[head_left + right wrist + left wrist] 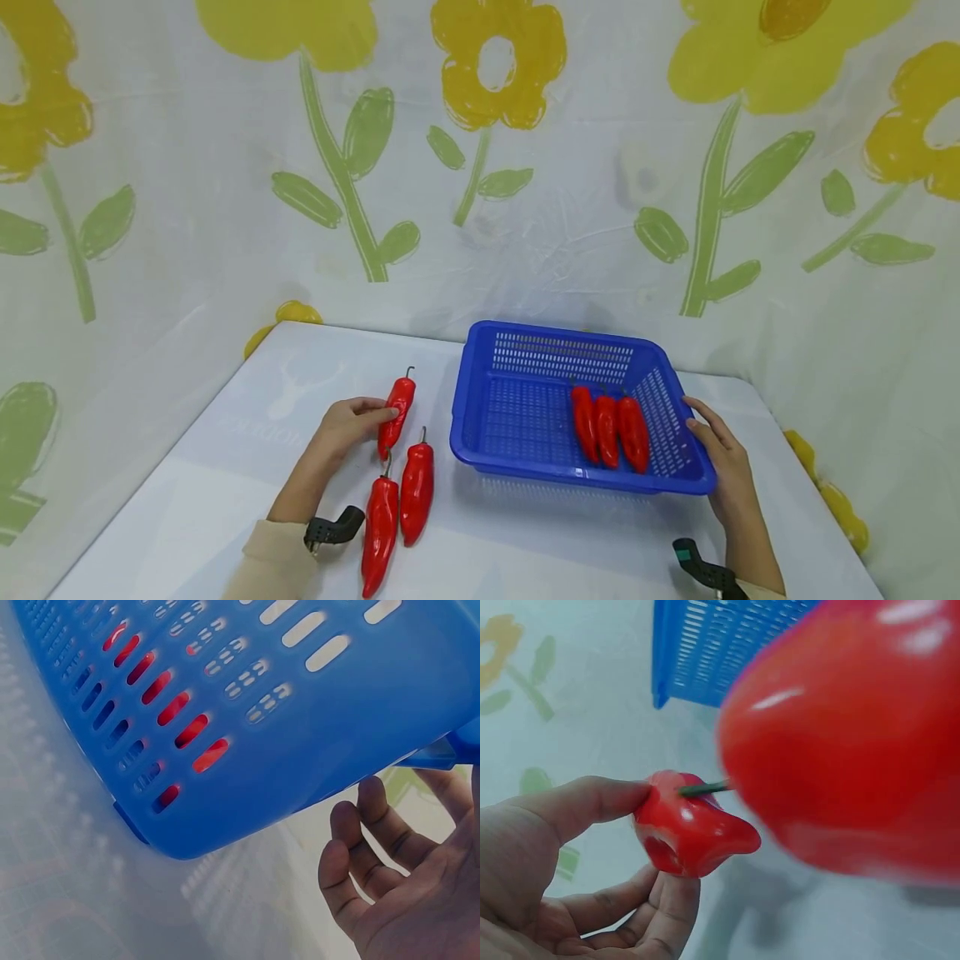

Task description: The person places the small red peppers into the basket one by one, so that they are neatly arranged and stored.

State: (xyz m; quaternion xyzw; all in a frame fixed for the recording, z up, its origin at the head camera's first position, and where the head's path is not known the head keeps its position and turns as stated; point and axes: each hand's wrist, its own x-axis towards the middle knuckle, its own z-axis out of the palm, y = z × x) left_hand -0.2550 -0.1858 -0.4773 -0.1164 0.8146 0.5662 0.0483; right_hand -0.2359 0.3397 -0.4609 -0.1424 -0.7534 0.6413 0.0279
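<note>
My left hand pinches a glossy red pepper with a dark curved stem, left of the basket. The left wrist view shows the thumb on one side of this pepper and fingertips on the other. Nearer to me lie two more red peppers, the longer one with its stem by the held pepper's lower end. At the right side of the blue plastic basket, my right hand grips the rim. Inside, at the basket's right, three red peppers lie side by side.
Everything is on a white table with faint printed marks. Behind it hangs a white curtain with yellow flowers and green leaves. A black wrist mount sits on the left forearm, and another black mount on the right.
</note>
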